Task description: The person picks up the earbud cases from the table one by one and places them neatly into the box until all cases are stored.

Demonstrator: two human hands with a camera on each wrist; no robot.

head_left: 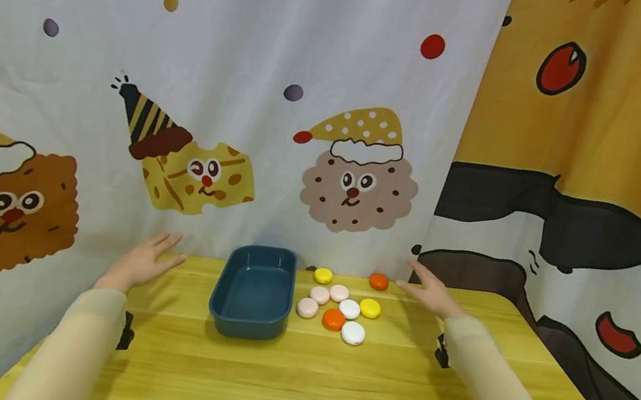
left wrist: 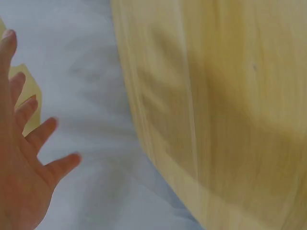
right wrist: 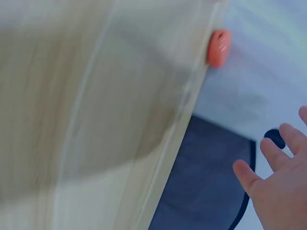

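My left hand (head_left: 144, 264) hovers above the table at the left, fingers spread and holding nothing. In the left wrist view the same hand (left wrist: 29, 158) shows its fingers apart, its shadow falling on the wood. On the other side, my right hand (head_left: 435, 293) is raised with fingers extended, nearest to an orange disc (head_left: 379, 281) at the back edge. A dark blue rectangular dish (head_left: 248, 326) stands between the hands. Right of it lie several glossy rounded discs: yellow (head_left: 370, 308), white (head_left: 353, 332), pale pink (head_left: 307, 307) and another orange one (head_left: 334, 319).
The light wooden table (head_left: 269, 391) has rounded back corners. Behind it hangs a white curtain (head_left: 246, 25) printed with cartoon biscuits and cheese; an orange, black and white printed cloth (head_left: 599, 143) hangs at the right. Dark wrist mounts (head_left: 126, 331) show under both forearms.
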